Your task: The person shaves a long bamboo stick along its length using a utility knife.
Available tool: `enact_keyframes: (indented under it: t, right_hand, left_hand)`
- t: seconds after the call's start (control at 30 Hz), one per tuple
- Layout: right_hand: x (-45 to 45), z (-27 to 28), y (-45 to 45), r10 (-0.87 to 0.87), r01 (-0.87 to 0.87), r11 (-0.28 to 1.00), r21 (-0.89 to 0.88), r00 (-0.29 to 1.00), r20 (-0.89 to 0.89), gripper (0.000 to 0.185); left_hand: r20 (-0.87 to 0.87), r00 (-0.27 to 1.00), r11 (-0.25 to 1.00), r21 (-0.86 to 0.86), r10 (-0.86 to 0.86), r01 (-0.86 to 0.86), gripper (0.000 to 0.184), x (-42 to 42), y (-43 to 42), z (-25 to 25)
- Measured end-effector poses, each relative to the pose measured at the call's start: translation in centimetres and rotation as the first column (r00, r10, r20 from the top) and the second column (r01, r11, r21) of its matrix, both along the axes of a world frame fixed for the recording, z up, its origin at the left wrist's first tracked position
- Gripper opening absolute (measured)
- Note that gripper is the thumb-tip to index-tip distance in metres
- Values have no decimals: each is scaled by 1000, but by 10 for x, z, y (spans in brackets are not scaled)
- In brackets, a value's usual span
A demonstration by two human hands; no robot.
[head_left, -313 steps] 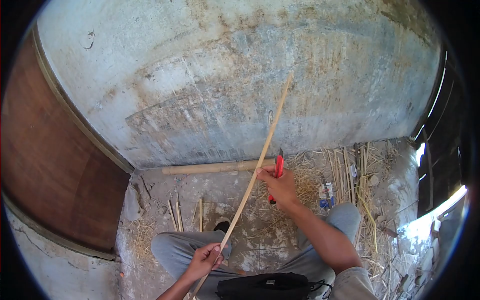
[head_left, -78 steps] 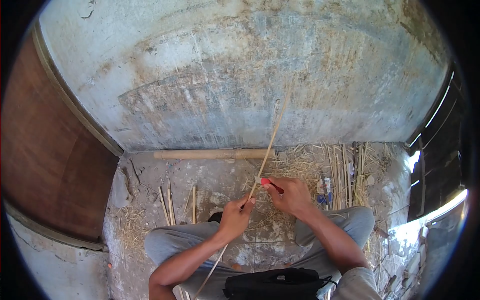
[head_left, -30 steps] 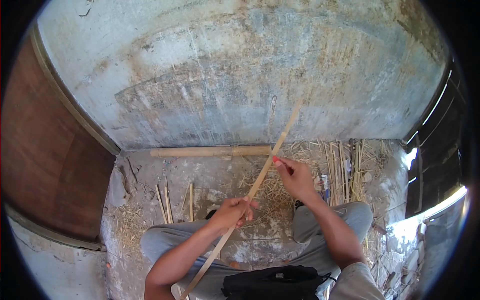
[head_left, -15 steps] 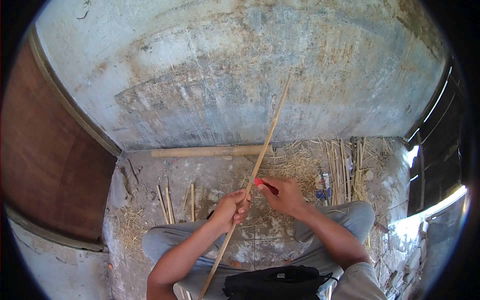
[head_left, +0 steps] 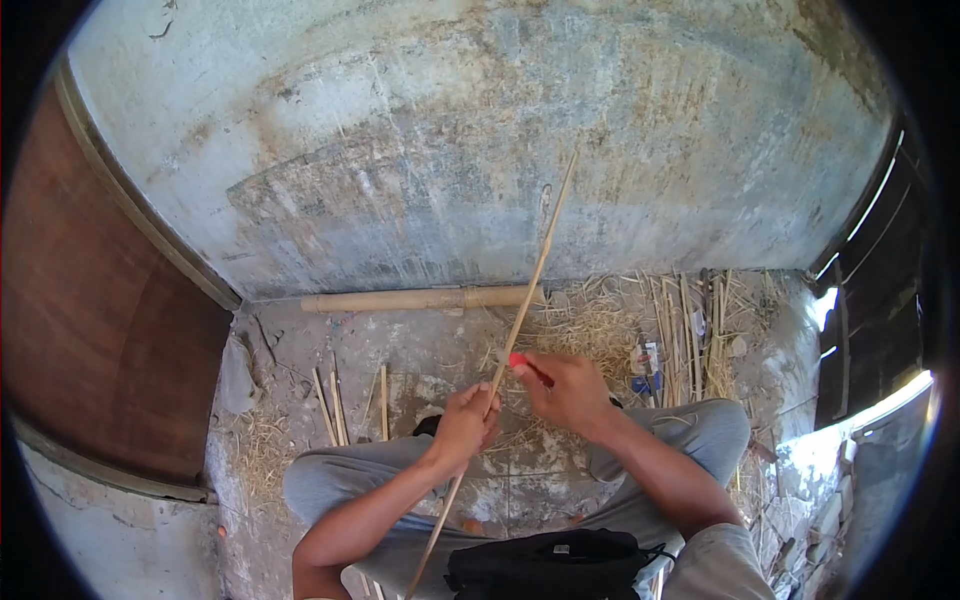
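Observation:
A long thin bamboo strip (head_left: 541, 260) runs diagonally from near my lap up in front of the wall. My left hand (head_left: 466, 425) is closed around its middle. My right hand (head_left: 565, 390) grips a red utility knife (head_left: 518, 360), its front end against the strip just above my left hand. The knife's blade is too small to make out clearly. Both hands are above the floor between my bent knees, close together but apart.
A thick bamboo pole (head_left: 385, 301) lies along the wall's foot. Shavings (head_left: 600, 330) and several strips (head_left: 690, 340) lie at the right, beside a blue-and-white packet (head_left: 648, 370). More strips (head_left: 337, 405) are at the left, near a plastic bag (head_left: 240, 375). A black bag (head_left: 550, 568) rests on my lap.
My right hand went from higher up the strip, a second ago, down to just above my left hand. The strip has turned from its broad face to a narrow edge.

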State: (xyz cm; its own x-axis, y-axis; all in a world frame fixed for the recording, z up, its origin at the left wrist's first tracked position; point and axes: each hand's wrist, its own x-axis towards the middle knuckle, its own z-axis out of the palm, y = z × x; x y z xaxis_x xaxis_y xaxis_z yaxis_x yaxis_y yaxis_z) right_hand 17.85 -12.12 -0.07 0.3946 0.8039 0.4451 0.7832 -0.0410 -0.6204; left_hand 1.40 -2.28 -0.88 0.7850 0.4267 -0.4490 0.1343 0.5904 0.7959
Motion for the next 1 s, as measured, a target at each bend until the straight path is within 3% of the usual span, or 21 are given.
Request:
enact_keyframes:
  t: [0.07,0.23,0.33,0.5,0.73,0.83,0.9,0.93,1.0]
  right_hand:
    - [13,11,2,-79,78,996,-47,997,-27,24]
    - [48,12,4,-228,218,965,-142,972,-56,28]
    - [50,11,4,-222,218,971,-93,974,-34,31]
    - [77,20,4,-409,407,911,-65,912,-13,32]
    - [77,14,6,-462,466,882,-68,884,65,32]
    - [91,18,3,-620,615,784,85,770,150,31]
    - [100,25,0,-626,630,776,15,774,-95,31]
    - [98,23,1,-624,628,778,17,776,-93,31]
    - [85,13,2,-328,343,939,-13,886,-327,30]
  left_hand:
    - [-91,995,993,118,32,-21,30,-2,-12,1]
    - [-92,994,994,84,-58,66,32,-11,-18,5]
    - [-77,995,993,97,-60,67,32,-13,-17,-1]
    - [-81,988,984,113,-128,137,32,-13,-17,0]
    - [-95,983,982,88,-159,167,35,-7,-7,-5]
    - [-122,979,972,154,-161,179,35,-9,-8,-6]
    - [-139,979,967,186,-152,176,35,-9,-6,-4]
    - [-132,982,983,99,-138,152,35,-9,-3,-2]
    - [-123,985,992,9,-122,124,35,-7,1,-1]
